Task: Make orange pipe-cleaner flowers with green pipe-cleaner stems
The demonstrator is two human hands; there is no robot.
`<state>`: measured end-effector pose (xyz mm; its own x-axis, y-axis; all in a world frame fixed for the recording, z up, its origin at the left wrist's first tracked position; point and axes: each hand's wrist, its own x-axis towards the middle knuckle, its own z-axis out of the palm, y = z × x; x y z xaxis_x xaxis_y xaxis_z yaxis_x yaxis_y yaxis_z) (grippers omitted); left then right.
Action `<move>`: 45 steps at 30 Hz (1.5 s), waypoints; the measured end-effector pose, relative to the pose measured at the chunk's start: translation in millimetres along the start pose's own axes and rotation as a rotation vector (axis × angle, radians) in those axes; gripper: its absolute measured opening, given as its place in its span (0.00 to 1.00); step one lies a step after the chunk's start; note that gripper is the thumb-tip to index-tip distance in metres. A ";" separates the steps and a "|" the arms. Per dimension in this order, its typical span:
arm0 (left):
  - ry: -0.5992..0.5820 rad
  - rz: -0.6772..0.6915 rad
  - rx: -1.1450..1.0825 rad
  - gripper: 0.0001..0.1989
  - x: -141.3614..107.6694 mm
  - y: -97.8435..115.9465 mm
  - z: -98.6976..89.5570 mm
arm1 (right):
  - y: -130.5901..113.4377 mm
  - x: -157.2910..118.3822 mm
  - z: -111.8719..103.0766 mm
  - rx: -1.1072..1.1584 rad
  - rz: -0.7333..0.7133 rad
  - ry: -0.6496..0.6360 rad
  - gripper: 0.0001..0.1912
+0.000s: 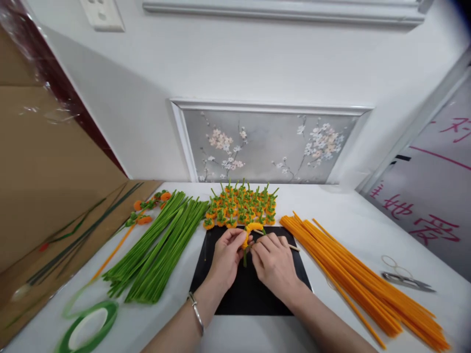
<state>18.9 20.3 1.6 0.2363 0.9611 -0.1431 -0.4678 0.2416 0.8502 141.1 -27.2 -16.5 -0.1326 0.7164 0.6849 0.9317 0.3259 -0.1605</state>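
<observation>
My left hand [226, 257] pinches a curved, tightly coiled orange pipe cleaner [254, 227] between thumb and fingers. A green pipe-cleaner end [245, 259] sticks out below the pinch. Close against it on the right, my right hand [275, 262] is closed with its fingers curled down, and its fingertips are partly hidden. Whatever they grip does not show. A thin wooden stick [293, 247] lies on the black mat [253, 299], passing behind my right hand. Just beyond the mat stand several small orange-and-green pipe-cleaner pieces [241, 206] in rows, green stems up.
Green pipe cleaners [158, 255] lie left, orange ones [360, 279] right. Small scissors [406, 281] rest at the far right. A roll of green tape [110, 314] sits front left, with finished orange-and-green pieces [144, 219] behind. A wall [257, 63] bounds the table's back.
</observation>
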 end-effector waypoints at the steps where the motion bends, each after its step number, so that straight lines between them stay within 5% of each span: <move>1: 0.002 0.003 0.002 0.12 0.9 -0.8 1.8 | -2.2 0.0 1.4 -0.012 -0.003 -0.001 0.10; 6: 0.023 0.051 0.083 0.11 5.3 -4.9 3.9 | -3.4 3.4 -5.3 0.103 -0.017 -0.003 0.08; 11: -0.103 0.184 0.444 0.08 2.3 -5.4 -2.8 | 19.3 13.7 -23.4 0.444 0.253 0.108 0.05; 16: -0.197 0.230 0.560 0.05 -2.0 -5.8 -2.8 | 27.4 11.9 -14.2 0.730 0.452 -0.060 0.05; 21: -0.161 0.169 0.480 0.05 -1.4 -6.0 -4.1 | 20.4 6.4 -1.3 0.901 0.591 -0.116 0.06; 30: -0.280 0.167 0.564 0.09 1.9 -4.3 -13.0 | 18.0 10.2 -8.5 0.706 0.406 -0.067 0.06; 38: -0.302 0.246 0.767 0.08 -3.3 -0.3 -10.8 | 24.5 4.2 4.0 0.929 0.581 -0.110 0.07; 45: -0.298 0.009 0.553 0.14 -0.7 -0.2 -12.0 | 31.4 6.8 -2.0 1.030 0.744 -0.048 0.11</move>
<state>8.6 21.2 -4.5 0.4992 0.8647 -0.0553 0.0204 0.0521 0.9984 170.1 -13.3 -15.4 0.2751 0.9464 0.1694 0.0961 0.1483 -0.9843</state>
